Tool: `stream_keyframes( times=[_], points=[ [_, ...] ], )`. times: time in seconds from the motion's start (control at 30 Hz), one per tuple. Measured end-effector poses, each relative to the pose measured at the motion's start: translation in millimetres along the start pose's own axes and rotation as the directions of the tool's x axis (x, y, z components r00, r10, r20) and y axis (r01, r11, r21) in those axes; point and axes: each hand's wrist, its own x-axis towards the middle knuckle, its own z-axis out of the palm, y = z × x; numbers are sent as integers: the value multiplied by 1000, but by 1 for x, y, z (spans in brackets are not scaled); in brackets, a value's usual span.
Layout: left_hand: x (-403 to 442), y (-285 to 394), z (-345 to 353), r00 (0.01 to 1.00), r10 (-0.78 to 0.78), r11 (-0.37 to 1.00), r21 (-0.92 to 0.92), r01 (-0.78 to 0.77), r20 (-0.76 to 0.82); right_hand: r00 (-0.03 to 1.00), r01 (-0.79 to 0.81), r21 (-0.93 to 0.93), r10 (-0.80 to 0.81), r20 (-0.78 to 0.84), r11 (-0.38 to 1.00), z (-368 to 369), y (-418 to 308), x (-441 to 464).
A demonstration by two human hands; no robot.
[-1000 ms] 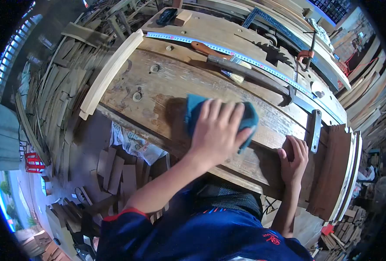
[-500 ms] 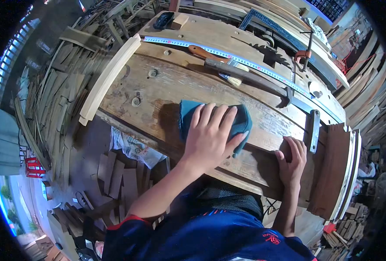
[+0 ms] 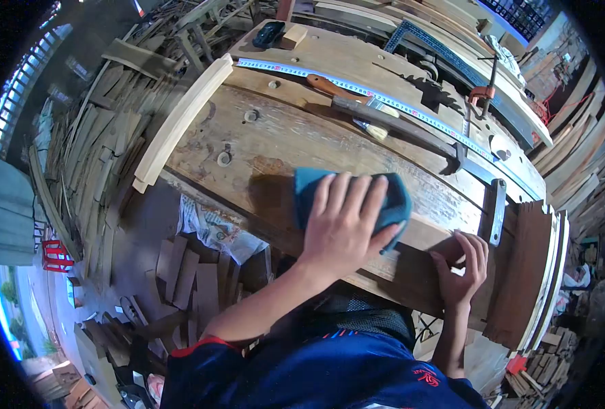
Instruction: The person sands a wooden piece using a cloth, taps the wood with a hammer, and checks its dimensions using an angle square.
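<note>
My left hand [image 3: 343, 225] presses palm down on a folded teal cloth [image 3: 308, 187], fingers bent over it and thumb at its right side. The cloth lies on the long wooden board [image 3: 429, 228] at the bench's near side. My right hand [image 3: 463, 266] is at the right end of this board, fingers curled and thumb bent at its edge; the palm side is hidden. Beyond the cloth lie a hammer [image 3: 398, 124], a brush [image 3: 371, 129] with a wooden handle, and a measuring tape [image 3: 425, 113] stretched along the workbench [image 3: 200, 136].
A pale wooden strip [image 3: 183, 123] crosses the bench's left end. Stacked boards [image 3: 524, 279] stand at the right end, beside a metal bar [image 3: 497, 211]. Farther back are a clamp [image 3: 481, 92], a blue square [image 3: 446, 58] and a small wood block [image 3: 293, 37]. Scrap wood [image 3: 186, 273] lies below left.
My left hand and the cloth have slid right along the board since half a second ago, after an earlier move left. My right hand has stayed at the board's end, its fingers more bent.
</note>
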Motion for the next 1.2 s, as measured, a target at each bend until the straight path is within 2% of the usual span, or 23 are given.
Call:
stream_keyframes(
  times=[0.07, 0.1, 0.17, 0.23, 0.33, 0.43, 0.6, 0.77, 0.97, 1.2],
  points=[
    [-3, -2, -9, 999, -39, 998, 51, 40, -15, 999, -2, 2, 2, -34, 1000, -2, -8, -2],
    [-3, 4, -13, 999, -34, 996, 78, 32, 26, 999, -4, 7, 4, -50, 1000, -1, -10, -5],
    [-7, 17, -1, 1000, 22, 999, 32, -22, 21, 998, 11, -4, -12, -67, 1000, 4, -9, -11],
    [-12, 39, 11, 993, 90, 995, -45, -87, 80, 995, 15, -20, -17, -95, 1000, 9, -5, -18],
    [-11, 57, 21, 988, 129, 990, -75, -122, 86, 999, 8, -32, -10, -45, 999, 7, -7, -16],
    [-9, 44, 14, 988, 124, 989, -97, -115, 91, 999, -28, -36, 28, -22, 999, 2, -11, -14],
    [-13, 8, -6, 998, 49, 998, -29, -47, 38, 999, -32, -37, 31, -34, 999, 6, -11, -14],
    [-11, 24, 0, 997, 52, 998, -34, -50, 60, 999, -19, -46, 17, -36, 999, 5, -10, -14],
    [-7, 46, 16, 989, 127, 987, -104, -119, 72, 999, -33, -69, 32, -13, 997, 3, -13, -11],
    [-12, 9, -10, 996, 83, 997, -12, -82, 22, 999, -40, -27, 40, -11, 999, -2, -14, -9]
  ],
)
